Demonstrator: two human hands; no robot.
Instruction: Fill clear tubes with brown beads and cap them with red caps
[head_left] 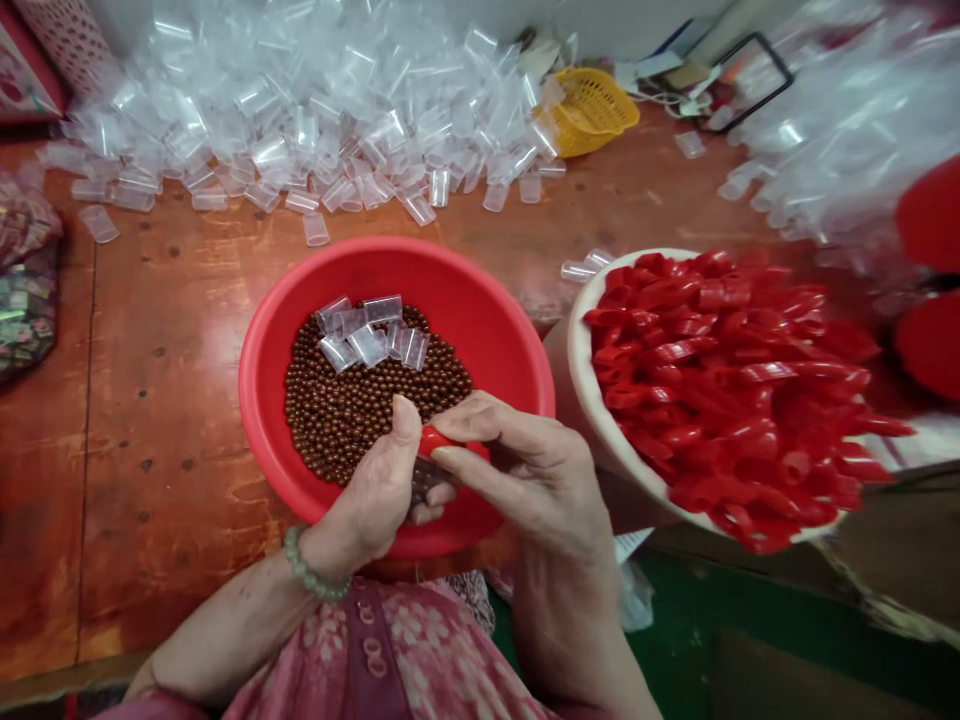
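Over the near side of a red basin (pixel 502 320), my two hands meet. My left hand (pixel 375 495) is closed around a clear plastic tube (pixel 427 480) that looks dark with brown beads inside; the fingers hide much of it. Thumb and forefinger of my right hand (pixel 551 480) pinch a glossy red plastic piece (pixel 442 440) at the tube's end. Whether the two parts are joined cannot be seen. Small round brown beads (pixel 352 420) cover the basin's bottom, and several empty clear tubes (pixel 367 345) lie on them.
To the right stands a white bucket (pixel 585 385) heaped with red plastic pieces (pixel 720 380). A large pile of clear tubes (pixel 315 120) spreads along the back of the wooden table (pixel 165 400), beside a yellow basket (pixel 596 110). Another clear plastic heap (pixel 847 130) lies back right.
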